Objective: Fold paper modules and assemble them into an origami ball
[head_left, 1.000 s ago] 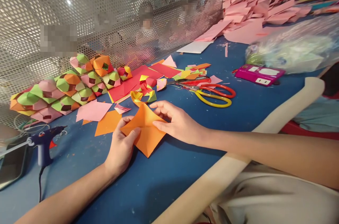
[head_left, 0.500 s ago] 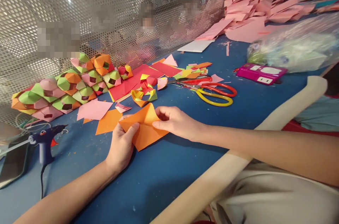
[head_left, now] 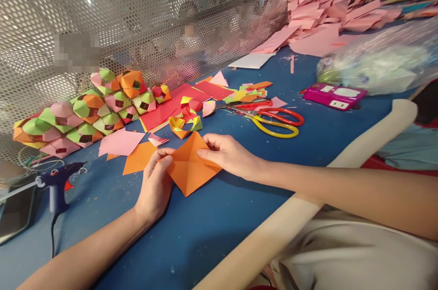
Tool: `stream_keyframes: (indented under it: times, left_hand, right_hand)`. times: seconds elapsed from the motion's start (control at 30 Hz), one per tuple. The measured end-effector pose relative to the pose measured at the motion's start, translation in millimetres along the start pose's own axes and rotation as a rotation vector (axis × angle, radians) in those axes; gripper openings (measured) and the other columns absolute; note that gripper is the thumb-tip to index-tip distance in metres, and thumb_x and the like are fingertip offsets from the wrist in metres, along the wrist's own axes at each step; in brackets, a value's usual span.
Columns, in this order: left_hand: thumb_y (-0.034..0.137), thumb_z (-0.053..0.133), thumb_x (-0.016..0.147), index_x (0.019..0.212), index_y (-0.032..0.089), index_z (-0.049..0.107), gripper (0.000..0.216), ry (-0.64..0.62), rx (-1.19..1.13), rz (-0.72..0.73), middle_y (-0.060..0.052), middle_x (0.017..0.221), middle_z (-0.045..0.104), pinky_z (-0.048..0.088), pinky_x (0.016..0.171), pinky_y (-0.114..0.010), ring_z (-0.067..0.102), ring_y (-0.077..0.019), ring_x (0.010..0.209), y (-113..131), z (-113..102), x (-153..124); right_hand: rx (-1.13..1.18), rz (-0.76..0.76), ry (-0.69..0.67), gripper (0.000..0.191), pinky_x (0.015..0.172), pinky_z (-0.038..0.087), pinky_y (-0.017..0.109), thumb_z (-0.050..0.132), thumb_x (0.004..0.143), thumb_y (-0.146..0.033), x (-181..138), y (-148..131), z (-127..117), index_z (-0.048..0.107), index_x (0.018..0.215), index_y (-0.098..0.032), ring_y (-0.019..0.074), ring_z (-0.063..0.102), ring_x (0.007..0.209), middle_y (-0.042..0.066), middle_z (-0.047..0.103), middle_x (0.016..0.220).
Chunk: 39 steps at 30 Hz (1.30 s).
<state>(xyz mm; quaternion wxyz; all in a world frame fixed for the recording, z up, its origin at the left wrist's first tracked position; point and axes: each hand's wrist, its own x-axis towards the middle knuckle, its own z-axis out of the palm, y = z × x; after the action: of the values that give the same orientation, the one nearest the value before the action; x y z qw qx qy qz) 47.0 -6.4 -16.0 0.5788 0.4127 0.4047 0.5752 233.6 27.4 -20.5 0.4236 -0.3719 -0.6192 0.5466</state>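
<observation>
An orange paper square (head_left: 190,169) with crease lines lies on the blue table (head_left: 212,230), turned like a diamond. My left hand (head_left: 154,185) pinches its left corner with thumb and fingers closed. My right hand (head_left: 228,155) grips its right edge, thumb on top and fingers curled. A second orange sheet (head_left: 138,158) and a pink sheet (head_left: 119,142) lie just left of my hands. A small folded yellow, red and green piece (head_left: 185,124) sits right behind the square.
A row of folded green, pink and orange paper units (head_left: 82,116) lines the perforated metal screen (head_left: 137,11). Red sheets (head_left: 171,107), scissors (head_left: 273,121), a pink box (head_left: 333,96), a plastic bag (head_left: 376,64), pink scraps (head_left: 318,20) and a blue glue gun (head_left: 56,185) lie around.
The orange paper was bent up into a fold half a second ago; now it lies opened flat as a creased diamond. Both hands keep hold of its side corners.
</observation>
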Motion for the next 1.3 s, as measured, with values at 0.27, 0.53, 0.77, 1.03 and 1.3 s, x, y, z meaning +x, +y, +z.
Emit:
stream_keyframes:
  times: [0.27, 0.53, 0.77, 1.03, 1.3]
  left_hand:
    - [0.050, 0.058, 0.083, 0.083, 0.018, 0.069, 0.033, -0.021, -0.022, -0.033, -0.004, 0.089, 0.067, 0.049, 0.076, -0.029, 0.062, -0.0183, 0.085, 2, -6, 9]
    - [0.021, 0.072, 0.074, 0.100, 0.023, 0.057, 0.030, -0.064, 0.053, -0.097, 0.000, 0.091, 0.069, 0.049, 0.077, -0.028, 0.067, -0.0158, 0.080, 0, 1, 2]
    - [0.022, 0.069, 0.077, 0.092, 0.020, 0.059, 0.018, -0.060, 0.041, -0.040, -0.002, 0.099, 0.071, 0.050, 0.082, -0.030, 0.067, -0.0189, 0.091, -5, 1, 6]
    - [0.024, 0.072, 0.076, 0.086, 0.019, 0.065, 0.013, 0.007, -0.023, -0.116, -0.003, 0.090, 0.072, 0.052, 0.082, -0.033, 0.068, -0.0215, 0.090, 0, 6, -1]
    - [0.027, 0.068, 0.080, 0.090, 0.021, 0.067, 0.011, 0.015, 0.052, -0.054, -0.002, 0.097, 0.071, 0.050, 0.085, -0.030, 0.065, -0.0203, 0.097, -5, 5, -3]
  right_hand:
    - [-0.159, -0.020, 0.010, 0.014, 0.051, 0.029, 0.023, 0.053, 0.076, -0.024, -2, -2, -2, 0.043, 0.067, -0.020, 0.0101, 0.041, 0.059, -0.006, 0.044, 0.063]
    - [-0.197, -0.084, 0.059, 0.015, 0.054, 0.032, 0.023, 0.054, 0.079, -0.026, 1, 1, -2, 0.046, 0.069, -0.019, 0.0100, 0.042, 0.062, -0.005, 0.044, 0.066]
    - [-0.008, -0.007, -0.009, 0.019, 0.063, 0.043, 0.027, 0.059, 0.080, -0.034, 1, 4, 2, 0.056, 0.087, -0.017, 0.0155, 0.056, 0.074, 0.000, 0.062, 0.082]
    - [0.099, -0.002, 0.013, 0.019, 0.068, 0.049, 0.029, 0.062, 0.080, -0.035, 2, 7, 4, 0.058, 0.087, -0.018, 0.0192, 0.062, 0.080, 0.002, 0.065, 0.083]
    - [0.003, -0.078, 0.000, 0.014, 0.062, 0.044, 0.025, 0.060, 0.081, -0.031, 1, 3, 7, 0.056, 0.081, -0.017, 0.0140, 0.055, 0.072, -0.001, 0.060, 0.078]
